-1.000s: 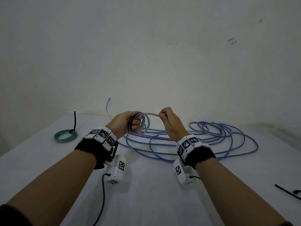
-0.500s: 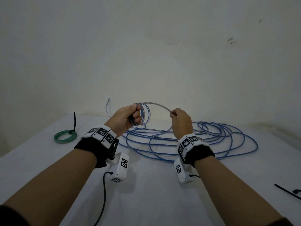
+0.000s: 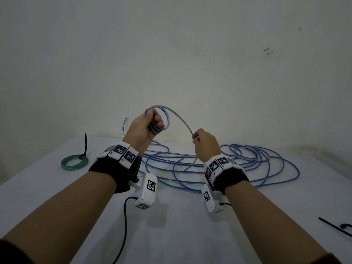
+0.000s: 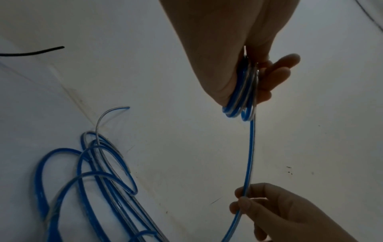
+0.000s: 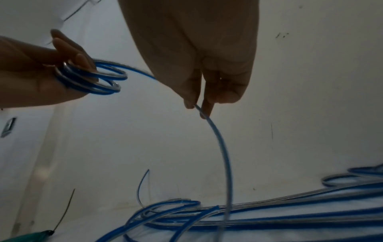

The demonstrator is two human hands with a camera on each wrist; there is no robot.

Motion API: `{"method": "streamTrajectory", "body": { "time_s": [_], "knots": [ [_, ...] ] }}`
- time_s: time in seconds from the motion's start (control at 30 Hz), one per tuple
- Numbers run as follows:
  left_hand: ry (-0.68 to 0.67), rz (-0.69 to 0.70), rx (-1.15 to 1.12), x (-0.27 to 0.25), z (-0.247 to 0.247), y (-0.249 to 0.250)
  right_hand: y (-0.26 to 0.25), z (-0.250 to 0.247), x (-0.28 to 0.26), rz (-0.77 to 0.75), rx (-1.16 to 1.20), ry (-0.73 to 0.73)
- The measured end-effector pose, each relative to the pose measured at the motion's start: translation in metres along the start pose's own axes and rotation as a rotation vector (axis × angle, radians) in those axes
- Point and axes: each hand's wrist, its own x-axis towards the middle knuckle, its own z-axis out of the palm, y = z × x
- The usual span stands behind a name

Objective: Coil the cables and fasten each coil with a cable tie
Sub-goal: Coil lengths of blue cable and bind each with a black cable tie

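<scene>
My left hand is raised above the table and grips a small coil of blue-and-clear cable with its fingers curled through the loops. From the coil a strand arcs right and down to my right hand, which pinches it between thumb and fingertips. Below that hand the strand drops to the loose blue cable pile spread on the white table.
A green coil fastened with a black cable tie lies at the table's far left. Loose black cable ties rest at the right edge. The wall stands just behind the table.
My left hand has lifted the coil higher. My right hand has slid away to the right along the strand, so a longer arc of cable spans between the hands.
</scene>
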Motion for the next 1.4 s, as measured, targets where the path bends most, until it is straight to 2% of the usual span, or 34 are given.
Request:
{"method": "streamTrajectory", "body": {
  "time_s": [0.17,0.27,0.33,0.4,0.57,0.63,0.93,1.1,1.2,1.33,1.4],
  "knots": [
    [0.077,0.082,0.004,0.002,-0.001,0.002,0.003,0.0,-0.005,-0.012,0.089,-0.07],
    [0.073,0.124,0.196,0.002,0.004,-0.002,-0.005,0.004,-0.009,0.023,0.246,-0.128],
    [0.08,0.165,0.431,0.001,0.004,-0.007,-0.011,0.005,-0.015,0.035,0.424,-0.231],
    [0.085,0.19,0.572,0.0,0.001,-0.014,-0.017,0.004,-0.021,0.008,0.56,-0.341],
    [0.085,0.175,0.714,-0.001,-0.012,-0.031,-0.029,0.002,-0.032,-0.026,0.818,-0.574],
    [0.076,0.164,0.745,-0.002,-0.015,-0.038,-0.031,0.003,-0.036,-0.047,0.883,-0.623],
    [-0.059,-0.06,0.76,-0.01,-0.017,-0.046,-0.051,-0.004,-0.033,-0.004,1.101,-0.467],
    [-0.206,-0.182,0.721,-0.015,-0.016,-0.045,-0.046,-0.004,-0.025,0.093,1.049,-0.197],
    [-0.216,-0.233,0.726,-0.018,-0.013,-0.042,-0.039,-0.001,-0.021,0.205,1.045,-0.091],
    [-0.202,-0.252,0.764,-0.019,-0.015,-0.041,-0.031,-0.002,-0.015,0.39,1.15,-0.044],
    [-0.203,-0.255,0.775,-0.019,-0.016,-0.039,-0.029,-0.004,-0.015,0.458,1.122,-0.015]
  ]
}}
